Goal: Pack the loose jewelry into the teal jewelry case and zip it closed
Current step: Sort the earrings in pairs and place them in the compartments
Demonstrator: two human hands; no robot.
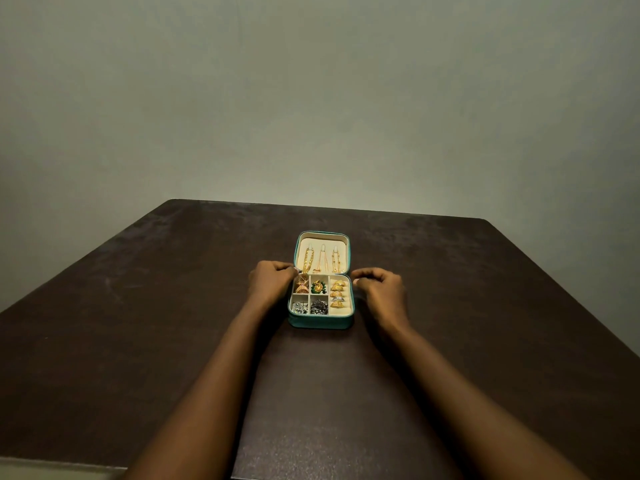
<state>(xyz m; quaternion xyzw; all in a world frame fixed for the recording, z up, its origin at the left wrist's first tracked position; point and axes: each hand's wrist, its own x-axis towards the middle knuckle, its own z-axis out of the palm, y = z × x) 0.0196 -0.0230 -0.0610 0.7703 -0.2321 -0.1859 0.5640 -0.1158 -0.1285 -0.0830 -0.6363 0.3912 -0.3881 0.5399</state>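
On the dark brown counter [138, 289], the left hand [268, 282] is curled, fingertips pinched at the hinge corner of the small teal zip-around jewelry case [322, 322]; I cannot tell what it grips. The case sits mid-counter, lid up, gold chains [322, 259] hung inside, compartments filled with earrings and gold rings [337, 294]. It looks light, stiff-walled and apt to slide, so steady the base and fold the lid by its edges. The right hand [379, 289] hovers loosely curled just beside the right corner, holding nothing. Dangling chains could snag the zipper.
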